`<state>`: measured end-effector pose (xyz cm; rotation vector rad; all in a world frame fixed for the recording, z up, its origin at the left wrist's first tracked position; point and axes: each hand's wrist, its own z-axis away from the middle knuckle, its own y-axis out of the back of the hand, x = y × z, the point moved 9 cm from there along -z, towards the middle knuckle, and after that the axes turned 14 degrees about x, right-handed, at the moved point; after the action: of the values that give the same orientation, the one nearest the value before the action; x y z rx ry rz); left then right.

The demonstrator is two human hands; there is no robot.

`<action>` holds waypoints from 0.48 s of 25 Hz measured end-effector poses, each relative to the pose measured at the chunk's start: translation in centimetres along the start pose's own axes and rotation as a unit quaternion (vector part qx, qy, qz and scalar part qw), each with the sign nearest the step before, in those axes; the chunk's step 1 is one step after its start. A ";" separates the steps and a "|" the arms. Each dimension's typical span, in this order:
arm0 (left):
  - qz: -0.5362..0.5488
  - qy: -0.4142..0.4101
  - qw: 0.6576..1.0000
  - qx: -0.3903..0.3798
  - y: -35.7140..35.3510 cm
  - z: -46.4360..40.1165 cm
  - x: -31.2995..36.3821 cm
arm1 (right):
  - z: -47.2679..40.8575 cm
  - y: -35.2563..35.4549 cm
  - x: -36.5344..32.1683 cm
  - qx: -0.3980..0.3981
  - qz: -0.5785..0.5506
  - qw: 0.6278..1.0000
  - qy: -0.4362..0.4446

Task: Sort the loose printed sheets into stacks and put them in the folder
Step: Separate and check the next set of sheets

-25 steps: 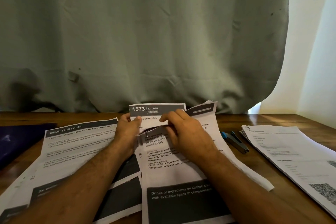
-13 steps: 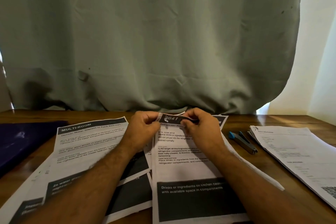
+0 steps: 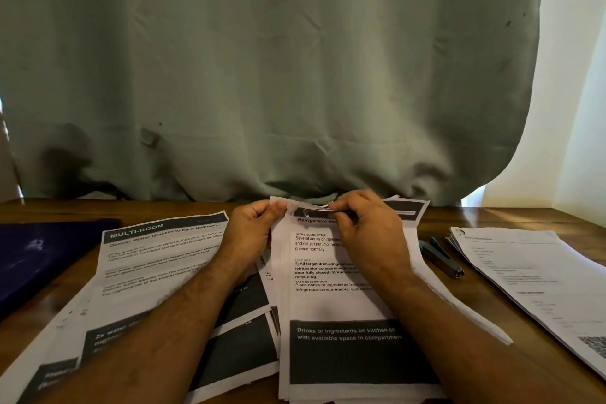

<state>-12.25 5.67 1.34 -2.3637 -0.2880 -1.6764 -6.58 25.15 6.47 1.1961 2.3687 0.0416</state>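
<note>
A stack of printed sheets (image 3: 328, 302) lies in the middle of the wooden table (image 3: 511, 367), its top page headed with a dark band. My left hand (image 3: 251, 233) pinches the stack's top left corner. My right hand (image 3: 367, 229) pinches the top edge just right of it, fingers curled over the dark header. A second spread of sheets headed MULTI-ROOM (image 3: 157, 259) lies to the left, partly under my left forearm. A third stack (image 3: 537, 275) rests at the right. The dark purple folder (image 3: 36, 256) lies shut at the far left.
A blue and grey stapler (image 3: 441, 257) lies between the middle stack and the right stack. A grey-green curtain (image 3: 262, 75) hangs right behind the table's far edge. Bright window light falls at the far right.
The page held up a second ago has come down flat onto the middle stack. Both hands now sit closer together at the stack's top edge. The camera has shifted slightly left.
</note>
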 end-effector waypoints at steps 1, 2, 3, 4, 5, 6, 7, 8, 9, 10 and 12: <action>0.004 0.013 1.000 0.013 0.2 -0.2 -0.3 | 0.0 0.2 -0.5 0.006 0.010 1.000 0.023; 0.009 0.028 0.999 0.028 0.4 -0.4 -0.7 | 0.1 0.4 -0.8 0.006 0.018 0.999 0.043; 0.018 0.044 0.998 0.044 0.6 -0.6 -1.1 | 0.1 0.5 -1.2 -0.005 0.020 0.998 0.062; 0.031 0.061 0.996 0.061 0.9 -0.8 -1.4 | 0.3 0.3 -1.5 -0.030 0.020 0.996 0.082; 0.046 0.076 0.993 0.076 1.1 -0.9 -1.7 | 0.7 0.1 -1.9 -0.062 0.022 0.992 0.104; 0.060 0.087 0.991 0.088 1.3 -1.0 -1.9 | 1.1 -0.2 -2.3 -0.093 0.025 0.987 0.128; 0.070 0.091 0.989 0.095 1.4 -1.0 -2.0 | 1.5 -0.3 -2.7 -0.117 0.027 0.982 0.149; 0.075 0.092 0.988 0.100 1.5 -1.1 -2.0 | 1.8 -0.4 -3.0 -0.131 0.028 0.977 0.166; 0.078 0.092 0.987 0.105 1.5 -1.2 -2.0 | 1.9 -0.4 -3.4 -0.139 0.029 0.974 0.179; 0.079 0.092 0.987 0.110 1.4 -1.2 -2.0 | 2.0 -0.3 -3.6 -0.141 0.028 0.971 0.189; 0.088 0.099 0.984 0.117 1.4 -1.1 -2.1 | 2.2 -0.3 -4.0 -0.141 0.023 0.970 0.198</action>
<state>-13.56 3.95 -0.39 -1.9773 -0.2182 -1.6757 -3.90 21.49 6.08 1.1850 2.5526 0.6682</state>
